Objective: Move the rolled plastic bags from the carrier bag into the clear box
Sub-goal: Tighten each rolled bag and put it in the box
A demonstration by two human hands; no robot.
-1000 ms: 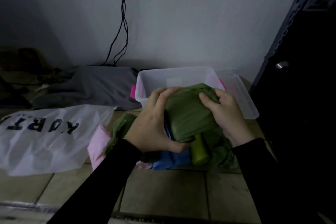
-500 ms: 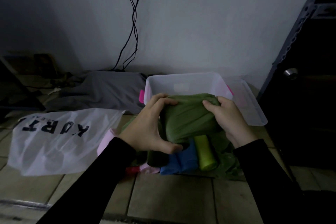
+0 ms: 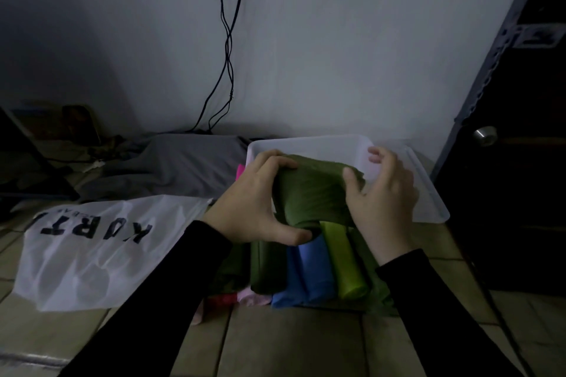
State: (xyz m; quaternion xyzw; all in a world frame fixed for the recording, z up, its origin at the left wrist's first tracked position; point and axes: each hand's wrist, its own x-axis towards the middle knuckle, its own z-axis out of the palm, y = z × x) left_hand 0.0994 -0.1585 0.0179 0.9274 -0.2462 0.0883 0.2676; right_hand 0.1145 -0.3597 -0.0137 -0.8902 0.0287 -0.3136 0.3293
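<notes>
Green roll (image 3: 309, 193) nearer box (image 3: 324, 144) now

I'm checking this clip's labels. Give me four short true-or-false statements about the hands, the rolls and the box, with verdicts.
1. The left hand grips the dark green bundle. True.
2. The clear box sits left of the white carrier bag. False: it sits to the bag's right, by the wall.
3. A blue roll lies beside a lime green roll on the floor. True.
4. The right hand rests on the floor. False: it touches the bundle's right end, over the box.
</notes>
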